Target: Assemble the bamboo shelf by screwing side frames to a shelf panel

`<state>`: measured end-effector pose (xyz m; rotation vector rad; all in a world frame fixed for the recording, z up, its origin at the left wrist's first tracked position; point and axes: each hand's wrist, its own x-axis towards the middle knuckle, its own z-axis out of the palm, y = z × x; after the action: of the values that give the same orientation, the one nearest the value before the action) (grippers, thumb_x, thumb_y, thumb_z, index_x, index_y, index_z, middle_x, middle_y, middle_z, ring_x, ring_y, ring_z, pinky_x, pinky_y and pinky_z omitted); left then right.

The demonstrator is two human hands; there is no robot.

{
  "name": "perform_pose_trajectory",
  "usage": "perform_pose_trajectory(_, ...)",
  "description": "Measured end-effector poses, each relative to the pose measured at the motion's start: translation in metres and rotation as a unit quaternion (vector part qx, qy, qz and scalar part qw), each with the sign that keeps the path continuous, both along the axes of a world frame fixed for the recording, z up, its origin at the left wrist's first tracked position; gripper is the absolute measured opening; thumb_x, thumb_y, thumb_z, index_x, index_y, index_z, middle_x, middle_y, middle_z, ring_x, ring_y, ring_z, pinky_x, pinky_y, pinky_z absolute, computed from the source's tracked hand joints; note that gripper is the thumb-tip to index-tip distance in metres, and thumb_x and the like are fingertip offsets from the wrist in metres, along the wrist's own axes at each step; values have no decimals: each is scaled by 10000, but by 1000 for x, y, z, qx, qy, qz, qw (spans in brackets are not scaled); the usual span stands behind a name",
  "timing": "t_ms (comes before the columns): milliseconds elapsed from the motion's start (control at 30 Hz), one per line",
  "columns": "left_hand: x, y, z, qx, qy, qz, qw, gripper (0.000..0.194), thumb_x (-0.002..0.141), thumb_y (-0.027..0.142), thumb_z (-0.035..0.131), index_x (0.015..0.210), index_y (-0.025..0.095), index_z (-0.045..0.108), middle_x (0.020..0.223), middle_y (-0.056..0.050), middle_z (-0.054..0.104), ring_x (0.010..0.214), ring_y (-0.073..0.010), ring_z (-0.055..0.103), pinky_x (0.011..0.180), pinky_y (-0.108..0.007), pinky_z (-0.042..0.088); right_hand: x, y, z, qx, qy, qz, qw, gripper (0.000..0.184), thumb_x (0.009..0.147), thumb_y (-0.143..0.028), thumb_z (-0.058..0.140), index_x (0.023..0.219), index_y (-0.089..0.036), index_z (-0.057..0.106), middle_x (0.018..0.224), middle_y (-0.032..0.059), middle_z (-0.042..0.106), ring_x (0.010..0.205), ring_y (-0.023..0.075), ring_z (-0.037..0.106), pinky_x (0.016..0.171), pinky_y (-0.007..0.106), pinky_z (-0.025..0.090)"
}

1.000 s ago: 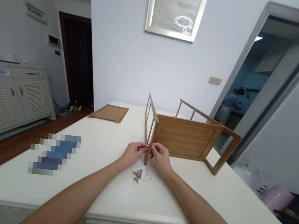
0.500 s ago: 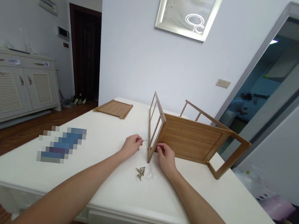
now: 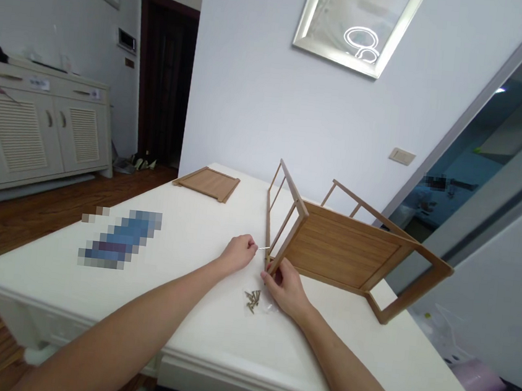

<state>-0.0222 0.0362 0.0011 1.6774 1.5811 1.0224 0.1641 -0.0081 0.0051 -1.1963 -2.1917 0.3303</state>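
My left hand is closed on a thin metal rod, which looks like a hex key; its tip points at the near upright of a wooden side frame. With the fingers of my right hand I grip the lower corner of that frame. The frame stands joined to a wooden panel lying on its long edge, with a second frame at its right end. Several brass-coloured screws lie on a clear plastic bag just below my hands.
Another wooden panel lies flat at the back of the white table. A pixelated blue item rests at the left. Beyond the table's right edge are a pink object and plastic bags. A person is partly visible through the doorway.
My right hand has shifted from behind the frame's lower part to wrap round its bottom corner. The left still holds the rod near the upright. The whole view has turned slightly.
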Motion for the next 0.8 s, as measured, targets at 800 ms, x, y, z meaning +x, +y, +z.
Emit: perform_pose_trajectory(800,-1,-5,7,-134,-189,-26,972,75,798,142,515,730,171,506,861,-142,712,729,-211,691,748,-371,558,1,0,-2,-12,26,2,1000,304,955,-475,430,865,-203,534,785,36,610,717,182,545,677,304,422)
